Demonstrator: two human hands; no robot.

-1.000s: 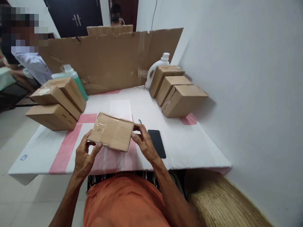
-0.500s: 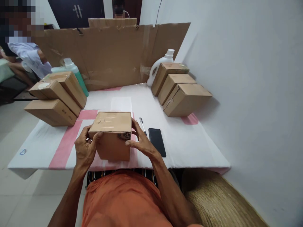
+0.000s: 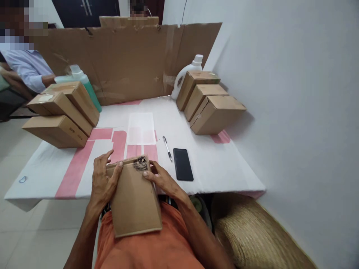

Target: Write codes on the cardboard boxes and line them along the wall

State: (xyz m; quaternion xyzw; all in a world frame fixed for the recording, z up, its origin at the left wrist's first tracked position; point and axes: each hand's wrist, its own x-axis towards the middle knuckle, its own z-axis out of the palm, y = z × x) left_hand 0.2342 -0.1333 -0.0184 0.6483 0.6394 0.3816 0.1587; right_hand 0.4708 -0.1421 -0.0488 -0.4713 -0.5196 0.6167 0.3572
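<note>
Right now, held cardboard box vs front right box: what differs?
The held cardboard box is between the left hand and right hand; the front right box rests on the cloth-covered table, untouched.
The held cardboard box has a black scribble near one corner; the front right box shows none on its visible faces.
Both are brown cardboard.

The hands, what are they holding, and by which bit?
A box, near its far corners: left hand on the left, right hand by the black scribble.

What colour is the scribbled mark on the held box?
The mark is black; the head view shows it.
</note>
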